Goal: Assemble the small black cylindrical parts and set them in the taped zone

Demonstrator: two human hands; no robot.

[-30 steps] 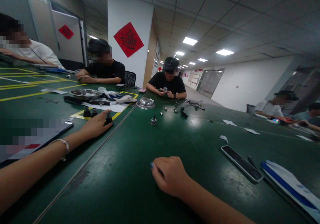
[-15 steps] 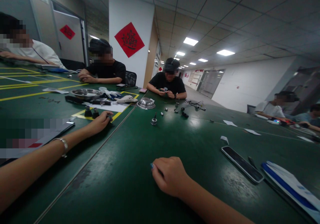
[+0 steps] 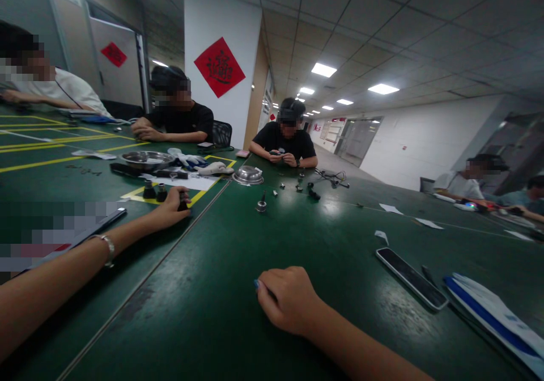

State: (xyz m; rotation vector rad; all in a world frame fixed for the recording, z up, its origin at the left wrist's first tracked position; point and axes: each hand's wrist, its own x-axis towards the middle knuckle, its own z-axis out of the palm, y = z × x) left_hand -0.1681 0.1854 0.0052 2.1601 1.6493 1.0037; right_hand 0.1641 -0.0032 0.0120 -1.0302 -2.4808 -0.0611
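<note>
Right hand lay curled in a loose fist on the green table, left of the phone; contents could not be told. Left hand, farther off and well left of the phone, pinched a small black part standing upright.

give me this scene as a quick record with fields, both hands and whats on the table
left hand: left hand stretched forward, fingers closed round a small black part
right hand: right hand curled in a fist on the green table; anything inside is hidden
beside left hand: two more black parts
mid table: small metal part, metal bowl
right side: phone lying flat, blue-striped papers
others: co-workers seated along the far edges
</note>
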